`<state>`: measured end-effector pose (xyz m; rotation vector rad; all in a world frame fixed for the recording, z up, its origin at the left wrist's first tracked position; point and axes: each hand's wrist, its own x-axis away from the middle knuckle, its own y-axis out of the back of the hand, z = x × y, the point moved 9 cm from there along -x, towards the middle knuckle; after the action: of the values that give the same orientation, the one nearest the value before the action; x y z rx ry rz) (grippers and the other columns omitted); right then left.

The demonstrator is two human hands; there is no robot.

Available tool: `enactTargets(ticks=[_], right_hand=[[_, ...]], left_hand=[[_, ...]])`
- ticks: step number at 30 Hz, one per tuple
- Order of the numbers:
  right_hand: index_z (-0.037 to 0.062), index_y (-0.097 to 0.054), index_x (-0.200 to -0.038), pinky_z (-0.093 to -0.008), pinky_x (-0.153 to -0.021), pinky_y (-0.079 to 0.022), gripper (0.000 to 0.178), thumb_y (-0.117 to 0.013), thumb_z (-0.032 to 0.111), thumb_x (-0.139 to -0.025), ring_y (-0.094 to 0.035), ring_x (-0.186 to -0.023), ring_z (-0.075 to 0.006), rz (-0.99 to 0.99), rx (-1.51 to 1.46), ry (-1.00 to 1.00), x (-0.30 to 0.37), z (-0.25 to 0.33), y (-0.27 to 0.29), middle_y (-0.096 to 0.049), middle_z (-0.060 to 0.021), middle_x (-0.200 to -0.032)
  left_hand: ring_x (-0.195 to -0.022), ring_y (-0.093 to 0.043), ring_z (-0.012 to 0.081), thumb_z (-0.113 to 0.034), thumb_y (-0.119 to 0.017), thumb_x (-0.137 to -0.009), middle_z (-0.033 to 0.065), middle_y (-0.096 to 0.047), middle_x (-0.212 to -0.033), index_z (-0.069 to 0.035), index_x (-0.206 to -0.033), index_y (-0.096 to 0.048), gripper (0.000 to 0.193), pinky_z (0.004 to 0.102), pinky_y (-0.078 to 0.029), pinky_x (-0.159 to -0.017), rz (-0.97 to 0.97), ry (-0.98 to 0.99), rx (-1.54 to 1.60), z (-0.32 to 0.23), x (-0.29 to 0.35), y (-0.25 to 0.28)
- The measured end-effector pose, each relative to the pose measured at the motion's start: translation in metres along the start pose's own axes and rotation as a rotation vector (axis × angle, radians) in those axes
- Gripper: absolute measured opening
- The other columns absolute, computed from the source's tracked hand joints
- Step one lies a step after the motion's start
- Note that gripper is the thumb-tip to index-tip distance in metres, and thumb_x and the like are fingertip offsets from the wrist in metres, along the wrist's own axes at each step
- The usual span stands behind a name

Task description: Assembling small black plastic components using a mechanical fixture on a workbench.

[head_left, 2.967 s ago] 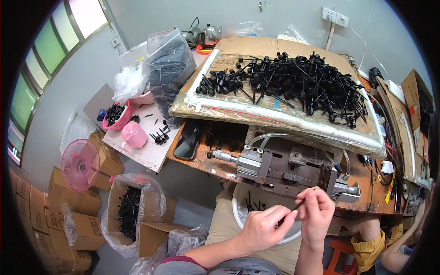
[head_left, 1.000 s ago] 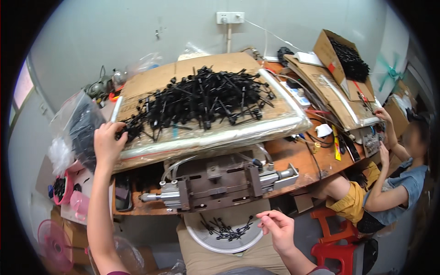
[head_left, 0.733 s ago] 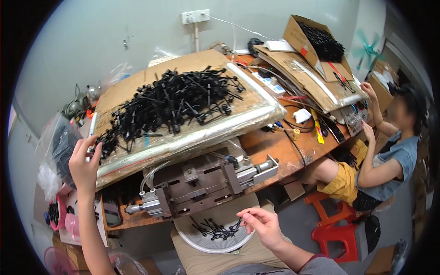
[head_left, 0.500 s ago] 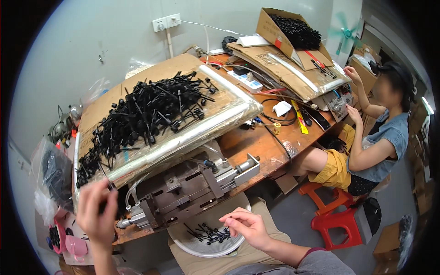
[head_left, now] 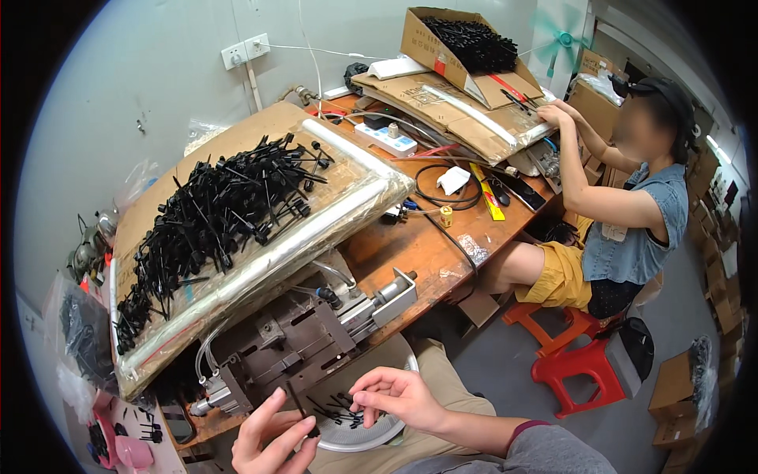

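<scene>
My left hand point(head_left: 272, 442) pinches a thin black plastic rod point(head_left: 294, 400) with a thicker lower end, held upright below the metal fixture. To its right is my right hand point(head_left: 401, 401), thumb and fingers closed together; whatever lies between the fingertips is too small to make out. Under both hands a pale round basin point(head_left: 355, 447) rests on my lap with several black rods in it. The grey metal fixture point(head_left: 294, 336), with cylinders and air tubes, sits at the table edge. Behind it, a heap of black rods with knobbed ends point(head_left: 225, 201) covers a cardboard-topped board.
A co-worker point(head_left: 639, 197) sits at the right of the wooden table point(head_left: 387, 245), hands at another cardboard-topped stand. On that stand is a carton of black rods point(head_left: 474, 47). A power strip point(head_left: 387, 141), cables and a yellow packet point(head_left: 487, 192) lie between. Red stools point(head_left: 580, 375) stand right.
My left hand has come down from the heap's near left edge toward my right hand, carrying a black rod. My right hand has shifted slightly left. The co-worker's hands have moved closer together.
</scene>
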<state>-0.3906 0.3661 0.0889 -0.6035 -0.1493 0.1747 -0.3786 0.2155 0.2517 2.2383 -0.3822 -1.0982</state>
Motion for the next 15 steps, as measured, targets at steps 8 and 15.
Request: enactTargets(ticks=[8,15], right_hand=[[-0.0019,-0.062,-0.105,-0.0231,-0.061,-0.052,0.016,-0.06,0.011,-0.096,-0.068,-0.067,-0.0148,0.056,-0.021,-0.02,-0.005,0.009,-0.008,-0.07,-0.0132,-0.089],[-0.0021,-0.062,-0.107,-0.0236,-0.062,-0.052,0.018,-0.057,0.012,-0.098,-0.068,-0.069,-0.0147,0.11,0.041,-0.028,-0.01,0.018,-0.019,-0.07,-0.0121,-0.092]], left_hand=[[-0.078,-0.072,0.0242,0.007,-0.078,-0.061,0.0254,-0.061,-0.117,0.001,-0.093,-0.073,0.033,0.0291,-0.059,-0.068,-0.051,0.169,0.17,0.027,0.035,-0.019],[-0.088,-0.068,0.0219,0.009,-0.074,-0.076,0.0208,-0.059,-0.123,0.004,-0.101,-0.071,0.026,0.0301,-0.055,-0.076,0.098,0.083,0.168,0.007,0.019,-0.033]])
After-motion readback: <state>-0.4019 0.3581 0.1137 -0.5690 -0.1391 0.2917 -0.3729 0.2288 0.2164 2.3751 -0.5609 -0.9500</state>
